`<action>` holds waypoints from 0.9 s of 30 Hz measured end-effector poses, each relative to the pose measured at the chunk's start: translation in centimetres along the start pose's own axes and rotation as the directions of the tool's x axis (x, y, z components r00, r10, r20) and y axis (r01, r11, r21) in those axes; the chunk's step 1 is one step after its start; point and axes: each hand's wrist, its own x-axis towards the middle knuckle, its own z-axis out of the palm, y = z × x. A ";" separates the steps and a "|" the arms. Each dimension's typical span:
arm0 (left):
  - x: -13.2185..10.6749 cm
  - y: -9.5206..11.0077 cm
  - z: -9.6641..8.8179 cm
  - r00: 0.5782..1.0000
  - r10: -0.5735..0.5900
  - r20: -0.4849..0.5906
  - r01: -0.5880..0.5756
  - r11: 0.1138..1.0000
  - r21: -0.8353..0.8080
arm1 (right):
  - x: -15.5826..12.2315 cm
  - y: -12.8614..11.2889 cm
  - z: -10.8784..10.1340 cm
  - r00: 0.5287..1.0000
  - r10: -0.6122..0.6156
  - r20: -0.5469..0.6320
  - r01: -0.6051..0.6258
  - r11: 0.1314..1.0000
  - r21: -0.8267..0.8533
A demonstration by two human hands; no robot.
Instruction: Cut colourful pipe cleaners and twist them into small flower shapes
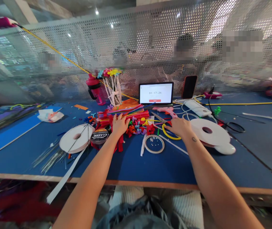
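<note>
My left hand [120, 124] rests with spread fingers on a heap of red pipe cleaners [120, 147] and coloured straws [123, 111]. Small twisted pipe-cleaner shapes [137, 127] lie just right of it. My right hand [178, 126] lies with its fingertips at the red handle of a pair of scissors [161, 118], and the fingers hide part of that handle. A yellow pipe-cleaner loop [170, 133] sits below those fingertips. A large white tape roll [208, 132] stands to the right of my right hand.
The blue worktable [150, 168] holds a tape roll [76, 138], a tablet timer [156, 93], a phone [189, 86], a pink bottle [95, 89], a pink glue gun [166, 110] and pipe-cleaner flowers [112, 82]. Perforated metal mesh stands behind, with people beyond it.
</note>
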 end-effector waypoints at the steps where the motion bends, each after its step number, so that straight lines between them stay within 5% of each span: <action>1: 0.0 0.0 0.1 1.000 -0.010 0.011 0.010 1.000 0.002 | 0.0 0.0 0.0 1.000 0.000 0.002 0.000 1.000 0.003; 12: 0.2 -0.4 0.1 1.000 0.006 -0.018 -0.007 0.999 -0.039 | -0.4 -0.2 -0.5 0.999 0.017 0.035 -0.018 1.000 0.022; 17: 0.6 0.2 -1.1 0.985 0.034 -0.170 -0.078 0.962 -0.260 | -0.4 -0.1 -0.6 0.999 0.025 0.037 -0.027 0.999 0.035; 20: 0.7 1.1 -4.0 0.961 0.008 -0.278 -0.112 0.925 -0.364 | -0.3 0.0 -0.6 0.998 0.026 0.048 -0.028 0.999 0.041; 23: -0.9 2.6 -9.4 0.948 -0.086 -0.307 -0.114 0.808 -0.579 | -0.3 0.1 -0.6 0.998 0.030 0.046 -0.032 0.999 0.038; 25: -3.4 3.5 -13.6 0.981 -0.070 -0.179 -0.061 0.767 -0.639 | -0.2 0.1 -0.6 0.999 0.030 0.039 -0.031 0.999 0.035; 27: -6.8 4.0 -17.3 0.997 0.076 0.024 -0.052 0.848 -0.528 | -0.2 0.1 -0.5 0.999 0.024 0.038 -0.026 0.999 0.034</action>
